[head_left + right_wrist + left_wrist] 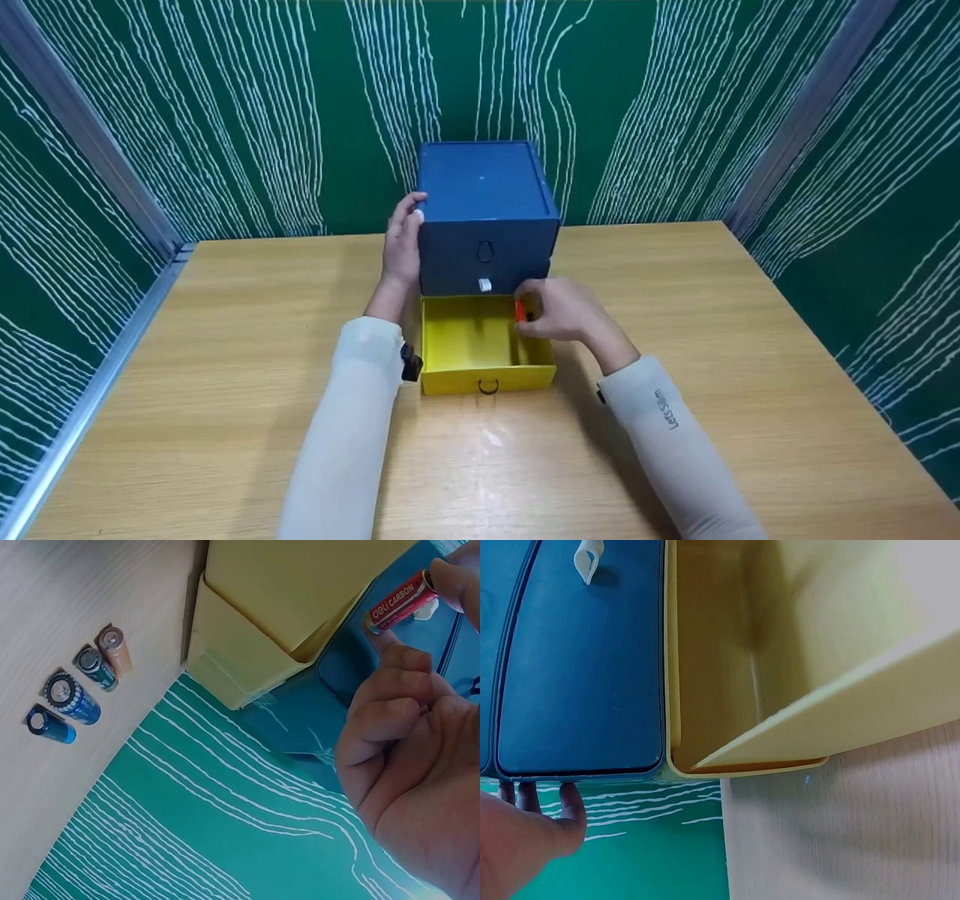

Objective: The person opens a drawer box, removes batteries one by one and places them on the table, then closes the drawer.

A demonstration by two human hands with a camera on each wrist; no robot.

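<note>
A red battery (405,601) is pinched lengthwise between the thumb and a finger of my right hand (561,309). In the head view this hand is over the right side of the pulled-out yellow drawer (487,379). The visible part of the drawer's inside is bare. Above it stands the dark blue drawer cabinet (484,180), its blue fronts closed. My left hand (403,244) rests on the cabinet's left side; in the left wrist view its fingertips (571,799) touch that side wall.
Several batteries (71,697) stand in a row on the wooden table (247,375), seen only in the right wrist view. A white pull loop (484,285) sticks out from the lower blue front. Green walls (630,67) with white lines enclose the table.
</note>
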